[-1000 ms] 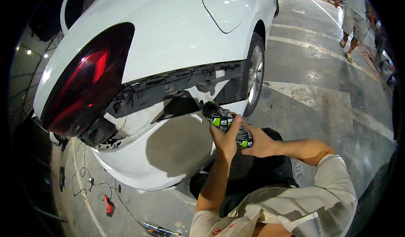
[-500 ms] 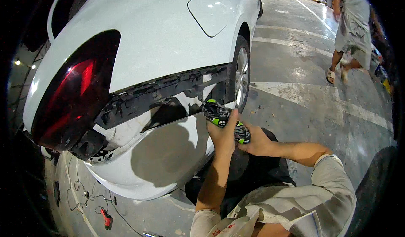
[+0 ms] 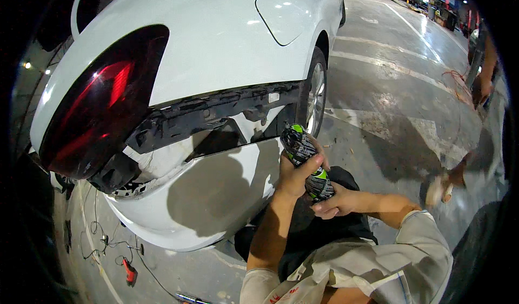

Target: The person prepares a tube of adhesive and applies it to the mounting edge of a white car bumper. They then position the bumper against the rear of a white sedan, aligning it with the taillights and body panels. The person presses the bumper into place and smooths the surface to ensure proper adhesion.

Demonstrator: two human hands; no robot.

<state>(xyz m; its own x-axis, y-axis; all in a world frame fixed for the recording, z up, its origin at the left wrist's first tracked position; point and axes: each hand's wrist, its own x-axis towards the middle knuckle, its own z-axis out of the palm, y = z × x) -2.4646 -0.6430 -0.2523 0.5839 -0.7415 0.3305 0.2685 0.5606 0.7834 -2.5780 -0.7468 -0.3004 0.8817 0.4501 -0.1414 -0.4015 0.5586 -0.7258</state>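
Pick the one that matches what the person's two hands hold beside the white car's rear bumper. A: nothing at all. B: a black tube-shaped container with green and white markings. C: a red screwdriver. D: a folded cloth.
B: the left hand and the right hand both grip a black tube-shaped container with green and white markings, close to the white bumper.

Looked like a car repair garage or a parking-bay workshop. A white car (image 3: 216,50) sat on a grey concrete floor (image 3: 389,104) with painted white lines (image 3: 389,68), its rear bumper (image 3: 216,196) hanging loose under the red tail light (image 3: 102,104). Cables (image 3: 102,239) and a small red tool (image 3: 130,271) lay on the ground beside it.
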